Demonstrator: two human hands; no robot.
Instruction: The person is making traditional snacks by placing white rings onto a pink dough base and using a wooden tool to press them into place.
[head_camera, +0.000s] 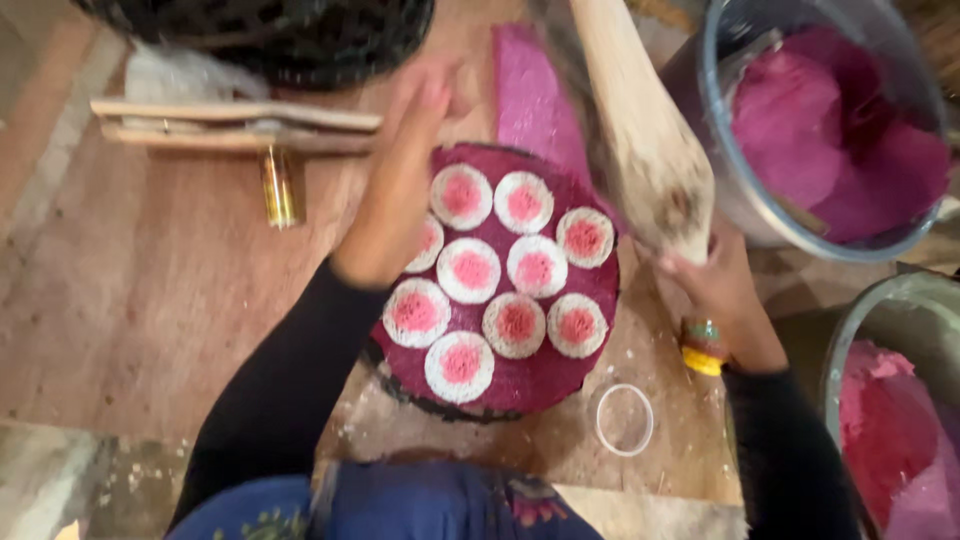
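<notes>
Item: round dark-red tray (560, 385) on the worktop (150, 290), carrying ten white-rimmed pink discs (470, 270); left hand (395, 190) flat and open, fingers together, at its far-left edge; right hand (715, 275) clamped on a wooden paddle (645, 130); arranging step judged under way, next move calling for a light touch

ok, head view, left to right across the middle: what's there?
Wooden sticks → small gold cylinder → left hand → round dark-red tray of pink-centred white discs → right hand holding wooden paddle → pot of pink dough.

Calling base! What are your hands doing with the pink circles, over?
Left hand flat over the round tray of pink discs. Right hand gripping wooden paddle. Nothing blocking the tray.
</notes>
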